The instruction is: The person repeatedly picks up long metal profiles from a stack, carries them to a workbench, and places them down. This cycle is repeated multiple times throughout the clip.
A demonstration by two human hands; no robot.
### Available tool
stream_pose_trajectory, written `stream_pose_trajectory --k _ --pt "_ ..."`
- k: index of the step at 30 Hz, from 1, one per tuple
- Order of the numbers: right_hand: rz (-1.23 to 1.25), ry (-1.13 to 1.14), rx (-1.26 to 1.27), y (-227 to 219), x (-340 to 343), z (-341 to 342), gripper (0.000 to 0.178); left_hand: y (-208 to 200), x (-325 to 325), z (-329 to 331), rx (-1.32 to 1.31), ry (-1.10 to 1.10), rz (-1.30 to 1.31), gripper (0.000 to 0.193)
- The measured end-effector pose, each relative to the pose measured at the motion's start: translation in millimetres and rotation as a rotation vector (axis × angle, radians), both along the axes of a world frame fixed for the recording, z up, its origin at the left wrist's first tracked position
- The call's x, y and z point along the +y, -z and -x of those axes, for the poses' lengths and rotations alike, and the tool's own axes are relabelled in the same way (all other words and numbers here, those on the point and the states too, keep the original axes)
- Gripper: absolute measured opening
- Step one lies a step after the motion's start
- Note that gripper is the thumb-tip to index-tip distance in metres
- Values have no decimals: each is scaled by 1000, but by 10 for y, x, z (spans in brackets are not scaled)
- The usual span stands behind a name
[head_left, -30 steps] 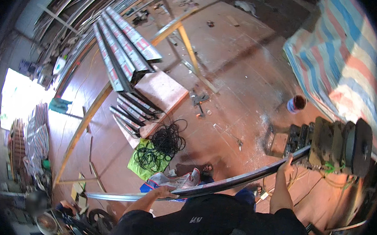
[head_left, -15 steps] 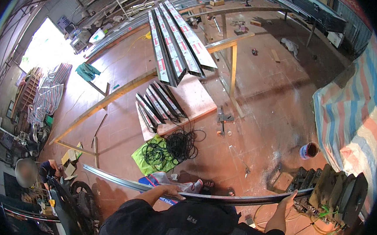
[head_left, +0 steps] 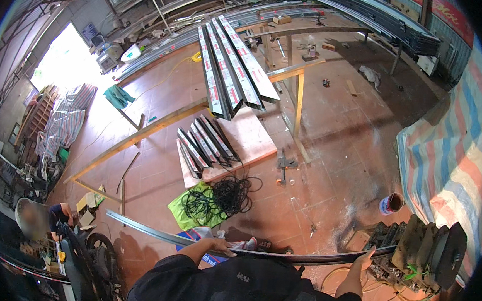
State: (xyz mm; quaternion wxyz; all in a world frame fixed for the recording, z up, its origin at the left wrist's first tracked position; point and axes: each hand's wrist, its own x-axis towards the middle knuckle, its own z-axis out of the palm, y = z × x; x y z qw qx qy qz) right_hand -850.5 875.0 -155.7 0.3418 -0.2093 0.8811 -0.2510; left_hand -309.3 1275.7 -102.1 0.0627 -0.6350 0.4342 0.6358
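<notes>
A long dark metal bar (head_left: 278, 256) runs level across the bottom of the view, from low left to the machine on the right. My left hand (head_left: 218, 246) grips it near its middle, knuckles up. My right hand (head_left: 364, 261) holds it near its right end, close to a bending machine with dark round rollers (head_left: 424, 253). My dark sleeves fill the lower edge. The bar's left tip (head_left: 114, 215) hangs free above the tiled floor.
Long metal profiles (head_left: 232, 71) lie on a yellow frame stand; shorter ones (head_left: 202, 143) rest on a board. A coil of black cable (head_left: 221, 196) sits on a green bag. A small can (head_left: 391, 204), a striped tarp (head_left: 452, 160), a seated person (head_left: 35, 220) at left.
The view has swung leftward and down the shop. The bar stays in both hands and now lies more level, its right end nearer the rollers.
</notes>
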Motion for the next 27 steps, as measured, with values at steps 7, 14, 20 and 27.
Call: stream_pose_trajectory --k 7,14,20,27 --pt "30 46 78 122 -17 0 113 104 132 19 28 -50 74 91" --pt "76 93 133 283 -75 34 112 477 255 -25 -3 -27 99 105" --pt "252 -160 5 438 -51 82 91 327 186 -67 51 9 307 95" --pt "139 75 51 246 76 0 97 392 180 -212 182 -33 23 72"
